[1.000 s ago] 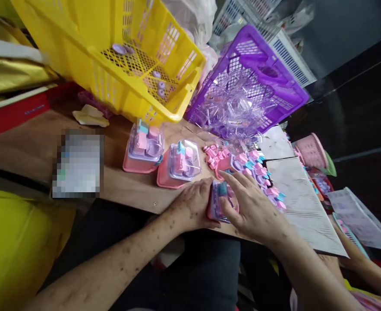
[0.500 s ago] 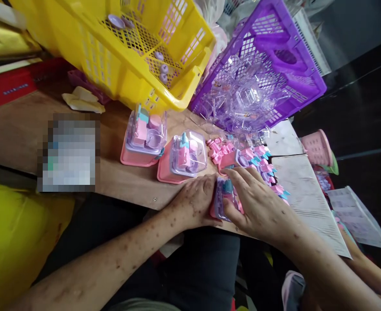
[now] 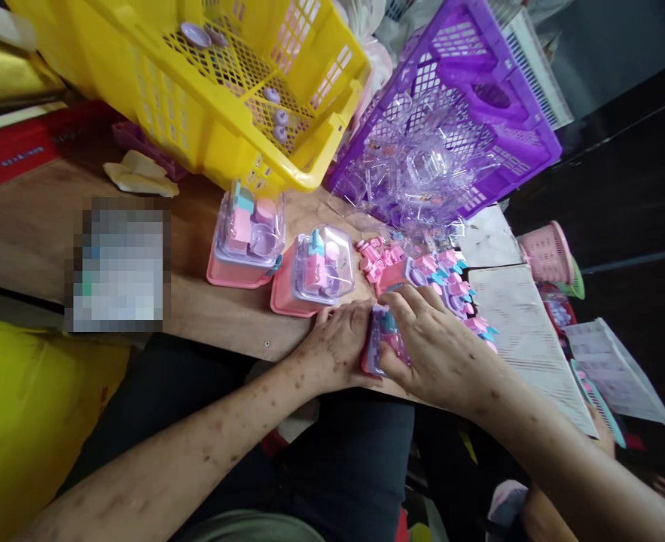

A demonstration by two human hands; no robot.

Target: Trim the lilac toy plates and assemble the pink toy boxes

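Near the table's front edge is a small pink toy box with a clear lid (image 3: 373,342), between my two hands. My left hand (image 3: 340,348) is pressed against its left side, fingers partly hidden. My right hand (image 3: 437,350) curls over the lid from the right, with the thumb on the near side and the fingers at the far side. Pink, lilac and teal pieces show through the lid. Two similar toy boxes, one nearer (image 3: 312,275) and one farther left (image 3: 245,241), stand upright with clear lids on. Beyond my right hand lie a pile of pink pieces (image 3: 378,257) and several lilac-and-teal inserts (image 3: 456,290).
A yellow crate (image 3: 196,113) holding a few lilac pieces stands at the back. A tilted purple crate (image 3: 479,71) spills clear plastic lids (image 3: 422,169). White board (image 3: 527,324) covers the table's right side. Another person's arm shows at far right.
My right hand has moved slightly left and closed more over the lid. My left hand stays at the box's side. At far right, another person's arm has shifted, with a teal-and-pink item beside it.
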